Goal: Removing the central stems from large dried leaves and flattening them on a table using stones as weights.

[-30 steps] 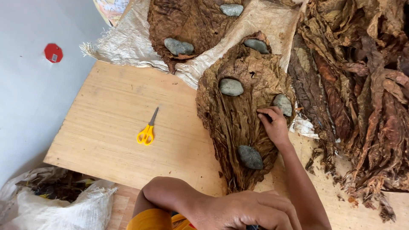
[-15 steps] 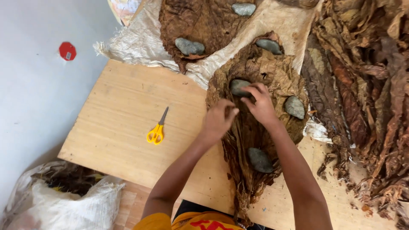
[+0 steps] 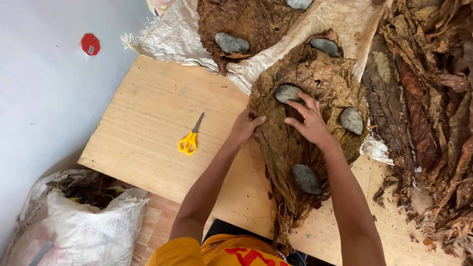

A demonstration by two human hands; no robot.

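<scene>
— How are the two arms held?
— Both bare arms are stretched up toward twelve o'clock, side by side.

— And the hands?
— The left hand (image 3: pixel 245 127) is laid down with fingers curled. The right hand (image 3: pixel 309 122) is kept flat, fingers spread wide, pointed toward eleven o'clock.

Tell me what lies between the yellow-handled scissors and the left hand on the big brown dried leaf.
Only bare plywood board shows in the head view between the yellow-handled scissors and the left hand, which rests at the edge of the brown dried leaf.
</scene>
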